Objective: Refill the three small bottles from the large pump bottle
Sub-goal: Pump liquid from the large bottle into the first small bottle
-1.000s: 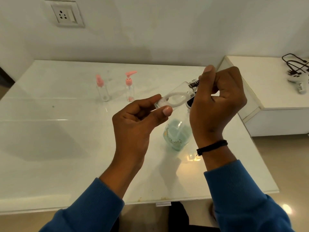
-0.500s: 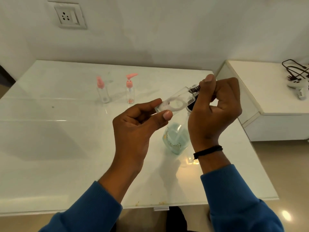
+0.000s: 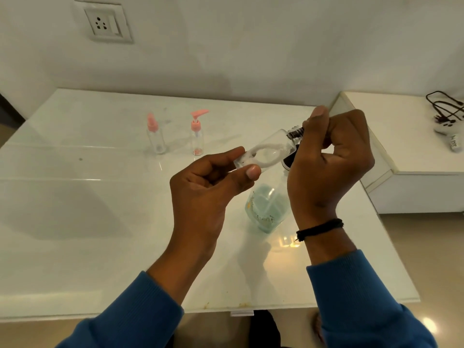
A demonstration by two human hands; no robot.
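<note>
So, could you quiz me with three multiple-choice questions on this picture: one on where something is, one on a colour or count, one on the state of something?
1. Where does the large pump bottle stand?
A. on the table, below the raised hands
B. on the side cabinet
C. on the floor

2. What colour are the tops of the two small bottles standing at the back?
A. blue
B. pink
C. black

3. How is the small clear bottle held?
A. standing upright on the table
B. tilted in the air between both hands
C. lying flat on the table

Answers:
1 A: it stands on the white table, partly hidden by the right hand.
2 B: the spray-top bottle and the pump-top bottle both have pink tops.
3 B: the left hand pinches its base, and the right hand grips its neck end.
</note>
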